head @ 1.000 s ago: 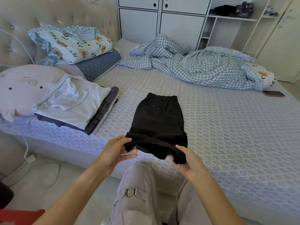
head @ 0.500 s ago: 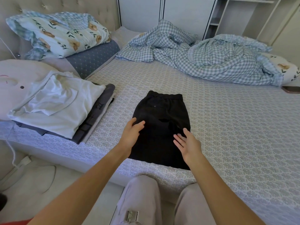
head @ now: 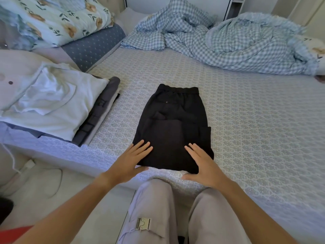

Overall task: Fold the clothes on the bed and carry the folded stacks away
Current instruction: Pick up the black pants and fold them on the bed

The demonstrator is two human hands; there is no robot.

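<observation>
the black shorts [head: 173, 127] are lying flat near the bed's [head: 246, 124] front edge, waistband pointing away from the person and hem end nearest them, already doubled lengthwise into a narrow panel. the person is standing at the bedside with both hands down on the hem end. the left hand [head: 131, 160] is resting with straight fingers on the near left corner, its palm partly over the sheet; the right hand [head: 204, 162] is lying the same way on the near right corner. neither is grasping anything — both are spread and relaxed, pressing only.

reading: the flat palms are probably there to smooth the cloth and pin the layers, so that the lengthwise fold does not slip open before the next fold. placing the garment close to the edge is keeping it within easy reach.

the folded stack [head: 58, 110] — a white top over dark grey pieces — is sitting well apart to the left, against a pale plush pillow [head: 15, 67]; likely the destination for the shorts once halved. the checked duvet [head: 219, 39] is lying bunched at the far side, away from the working area. nothing has been carried off yet, judging by the stack on the bed.
</observation>
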